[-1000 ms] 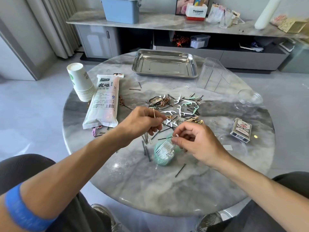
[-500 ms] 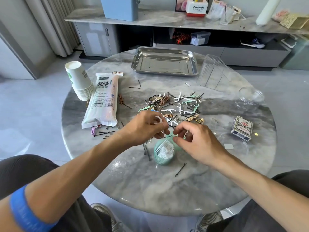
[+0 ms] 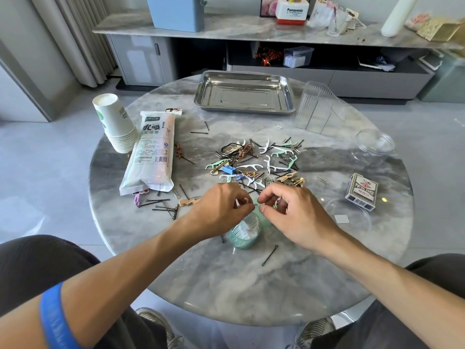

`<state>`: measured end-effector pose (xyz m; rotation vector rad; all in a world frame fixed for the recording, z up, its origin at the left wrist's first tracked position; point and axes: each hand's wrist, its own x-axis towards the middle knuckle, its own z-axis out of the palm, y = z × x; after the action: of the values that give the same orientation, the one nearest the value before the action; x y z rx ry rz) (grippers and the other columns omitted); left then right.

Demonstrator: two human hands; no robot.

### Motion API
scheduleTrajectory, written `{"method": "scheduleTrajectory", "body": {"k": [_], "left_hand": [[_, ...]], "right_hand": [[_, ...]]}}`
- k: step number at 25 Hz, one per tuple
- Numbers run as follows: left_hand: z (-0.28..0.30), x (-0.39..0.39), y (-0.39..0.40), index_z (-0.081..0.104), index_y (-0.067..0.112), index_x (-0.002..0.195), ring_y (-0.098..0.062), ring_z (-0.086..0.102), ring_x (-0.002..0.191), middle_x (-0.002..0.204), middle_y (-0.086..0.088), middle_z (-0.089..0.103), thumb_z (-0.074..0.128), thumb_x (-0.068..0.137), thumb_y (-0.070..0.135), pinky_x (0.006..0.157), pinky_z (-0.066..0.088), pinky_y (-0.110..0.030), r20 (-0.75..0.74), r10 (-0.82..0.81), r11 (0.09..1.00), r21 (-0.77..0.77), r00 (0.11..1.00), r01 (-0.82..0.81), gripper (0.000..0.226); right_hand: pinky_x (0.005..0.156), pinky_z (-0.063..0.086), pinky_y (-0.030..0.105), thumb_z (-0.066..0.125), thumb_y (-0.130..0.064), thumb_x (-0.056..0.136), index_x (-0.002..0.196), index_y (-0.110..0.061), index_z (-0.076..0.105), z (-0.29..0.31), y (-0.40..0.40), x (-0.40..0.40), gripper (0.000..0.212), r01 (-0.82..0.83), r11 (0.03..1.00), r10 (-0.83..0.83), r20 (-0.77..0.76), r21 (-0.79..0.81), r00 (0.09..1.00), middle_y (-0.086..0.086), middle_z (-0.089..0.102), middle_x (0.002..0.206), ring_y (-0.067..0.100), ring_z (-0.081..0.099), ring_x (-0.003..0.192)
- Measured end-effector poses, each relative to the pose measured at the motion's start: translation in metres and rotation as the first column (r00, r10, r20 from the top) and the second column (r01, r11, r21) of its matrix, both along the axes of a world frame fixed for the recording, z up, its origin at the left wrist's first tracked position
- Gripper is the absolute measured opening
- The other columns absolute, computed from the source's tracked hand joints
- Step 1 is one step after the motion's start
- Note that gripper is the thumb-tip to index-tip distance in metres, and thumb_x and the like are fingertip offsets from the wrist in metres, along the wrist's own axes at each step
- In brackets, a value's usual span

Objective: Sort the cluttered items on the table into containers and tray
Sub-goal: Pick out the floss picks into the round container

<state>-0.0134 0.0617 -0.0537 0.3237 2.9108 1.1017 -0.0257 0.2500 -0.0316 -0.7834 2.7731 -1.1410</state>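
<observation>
Both hands hover over the green cup (image 3: 243,238): left hand (image 3: 221,206) pinches what looks like an upright white floss pick (image 3: 237,203); right hand (image 3: 289,210) has curled fingers, its hold unclear.

Room setting, seen from above. A pale grey tiled floor (image 3: 37,157) fills the left and right of the frame. Pleated light curtains (image 3: 73,34) hang at upper left beside a grey panel. Along the top runs a low grey cabinet (image 3: 141,59) with a marble-patterned top (image 3: 251,28) and an open dark shelf (image 3: 327,59) beneath. Daylight falls from the right, leaving soft glare on the floor at right
</observation>
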Motion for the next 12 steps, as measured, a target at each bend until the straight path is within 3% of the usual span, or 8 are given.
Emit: {"method": "scheduleTrajectory", "body": {"k": [4,7,9,12], "left_hand": [[0.0,-0.002,0.001,0.075,0.018,0.094,0.0,0.059,0.068,0.08,0.012,0.067,0.069,0.089,0.034,0.063,0.045,-0.015,0.057,-0.011,0.997,0.077,0.998,0.006,0.017],[0.0,-0.02,-0.005,0.076,0.017,0.092,0.005,0.057,0.065,0.081,0.009,0.069,0.066,0.09,0.026,0.06,0.04,-0.011,0.039,0.094,0.99,0.098,0.995,-0.098,0.014],[-0.003,-0.036,-0.012,0.076,0.017,0.096,-0.005,0.062,0.073,0.091,0.004,0.073,0.061,0.088,0.017,0.065,0.042,-0.017,-0.009,0.133,0.99,-0.048,0.991,-0.133,0.017],[-0.015,-0.057,-0.012,0.074,0.015,0.102,-0.024,0.066,0.09,0.101,-0.004,0.073,0.054,0.091,0.014,0.078,0.052,-0.034,-0.037,-0.016,0.97,-0.243,0.999,0.007,0.023]], "right_hand": [[0.051,0.036,0.013,0.072,-0.017,0.083,0.083,-0.025,0.066,0.0,0.0,-0.001,0.01,-0.01,1.0,0.01,0.008,0.0,1.0,-0.029,0.058,0.065,0.005,0.05,0.051],[0.051,0.036,0.013,0.072,-0.019,0.082,0.085,-0.026,0.067,-0.003,0.004,-0.025,0.009,0.034,0.996,-0.036,0.015,0.085,0.999,-0.018,0.062,0.066,0.003,0.054,0.055],[0.054,0.039,0.017,0.071,-0.02,0.082,0.083,-0.027,0.067,-0.008,0.005,-0.052,0.009,0.078,0.973,-0.093,0.063,0.218,0.994,-0.015,0.064,0.07,0.002,0.058,0.061],[0.065,0.045,0.023,0.067,-0.016,0.083,0.086,-0.026,0.071,-0.024,0.0,-0.085,0.011,0.078,0.918,-0.113,0.069,0.389,0.991,-0.013,0.065,0.08,0.014,0.065,0.082]]}}
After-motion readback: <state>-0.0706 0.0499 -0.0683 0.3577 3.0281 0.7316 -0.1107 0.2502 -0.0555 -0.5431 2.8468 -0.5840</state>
